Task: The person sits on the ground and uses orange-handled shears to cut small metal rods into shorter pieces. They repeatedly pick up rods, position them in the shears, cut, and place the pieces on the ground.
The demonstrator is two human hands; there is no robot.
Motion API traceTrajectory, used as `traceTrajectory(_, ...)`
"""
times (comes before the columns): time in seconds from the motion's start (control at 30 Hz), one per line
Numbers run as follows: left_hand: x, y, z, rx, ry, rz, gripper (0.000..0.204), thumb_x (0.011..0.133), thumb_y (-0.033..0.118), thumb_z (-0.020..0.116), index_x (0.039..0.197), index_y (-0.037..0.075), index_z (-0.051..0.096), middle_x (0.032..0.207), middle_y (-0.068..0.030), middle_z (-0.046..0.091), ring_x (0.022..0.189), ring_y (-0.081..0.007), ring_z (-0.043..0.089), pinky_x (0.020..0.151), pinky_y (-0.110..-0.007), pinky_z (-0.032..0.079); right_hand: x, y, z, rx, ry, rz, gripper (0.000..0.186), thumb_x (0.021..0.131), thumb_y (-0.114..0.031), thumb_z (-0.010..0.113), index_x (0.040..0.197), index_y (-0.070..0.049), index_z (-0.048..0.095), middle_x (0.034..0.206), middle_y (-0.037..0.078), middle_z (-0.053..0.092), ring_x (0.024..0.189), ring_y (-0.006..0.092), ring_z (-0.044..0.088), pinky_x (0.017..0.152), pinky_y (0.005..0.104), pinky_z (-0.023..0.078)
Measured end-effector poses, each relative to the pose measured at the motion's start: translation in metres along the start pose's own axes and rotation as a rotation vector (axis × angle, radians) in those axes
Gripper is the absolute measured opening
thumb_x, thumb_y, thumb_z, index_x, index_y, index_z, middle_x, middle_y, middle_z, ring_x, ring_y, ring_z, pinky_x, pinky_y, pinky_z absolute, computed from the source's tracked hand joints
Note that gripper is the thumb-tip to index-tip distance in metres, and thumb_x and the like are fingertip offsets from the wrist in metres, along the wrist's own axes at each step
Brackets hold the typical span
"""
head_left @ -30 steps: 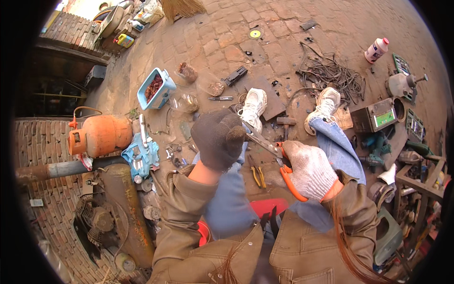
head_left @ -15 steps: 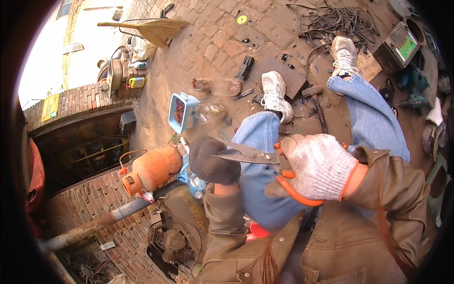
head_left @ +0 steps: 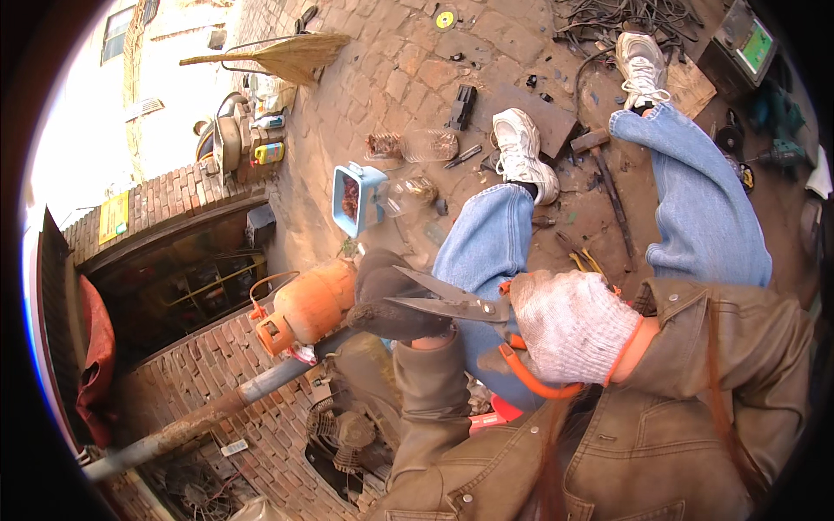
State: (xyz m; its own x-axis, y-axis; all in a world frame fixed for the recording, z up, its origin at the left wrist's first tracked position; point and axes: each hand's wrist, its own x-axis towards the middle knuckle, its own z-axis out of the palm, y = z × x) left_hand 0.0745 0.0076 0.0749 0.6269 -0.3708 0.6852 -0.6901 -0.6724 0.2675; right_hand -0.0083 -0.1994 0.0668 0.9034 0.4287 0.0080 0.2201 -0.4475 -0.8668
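Observation:
My right hand (head_left: 569, 326), in a dirty white knit glove with an orange cuff, is closed round the orange handles of large scissors (head_left: 465, 308). The two steel blades stand apart and point left. Their tips reach my left hand (head_left: 384, 300), which wears a dark grey glove; whether they touch it I cannot tell. The fingers of that hand are curled closed, and what they hold, if anything, is hidden. Both hands are over my left leg (head_left: 486, 243) in blue jeans.
Beyond my hands stand a light blue tub (head_left: 358, 201) with dark red scraps and clear plastic bottles (head_left: 430, 145). A hammer (head_left: 612, 195) lies between my feet. An orange gas cylinder (head_left: 314, 302) is at left, near a rusty pipe (head_left: 208, 423). Tangled cables (head_left: 625, 26) lie far right.
The whole view has shifted, so the ground things sit further right. My left hand has turned, its fingers now alongside the blades. The scissors' blades have spread a little wider.

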Motion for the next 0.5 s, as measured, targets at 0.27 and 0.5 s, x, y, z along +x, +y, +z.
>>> traceTrajectory(0.27, 0.002, 0.001, -0.002, -0.027, 0.031, 0.025, 0.032, 0.080, 0.028, 0.067, 0.066, 0.007, 0.049, 0.064, -0.0076, 0.046, 0.055, -0.0238, 0.047, 0.050, -0.037, 0.035, 0.000, -0.009, 0.006, 0.145, -0.074, -0.003, 0.041, 0.084, -0.038, 0.060, 0.088, 0.003, 0.060, 0.067, 0.019, 0.059, 0.057, 0.0345, 0.063, 0.051, 0.0432, 0.048)
traceTrajectory(0.5, 0.008, 0.008, -0.001, -0.054, 0.020, 0.012, 0.030, 0.081, 0.026, 0.067, 0.066, 0.007, 0.049, 0.064, -0.0066, 0.046, 0.055, -0.0227, 0.047, 0.051, -0.037, 0.035, 0.003, -0.017, -0.012, 0.519, -0.313, 0.092, 0.042, 0.096, -0.040, 0.045, 0.085, -0.003, 0.062, 0.063, 0.015, 0.062, 0.060, 0.0337, 0.064, 0.056, 0.0433, 0.052)
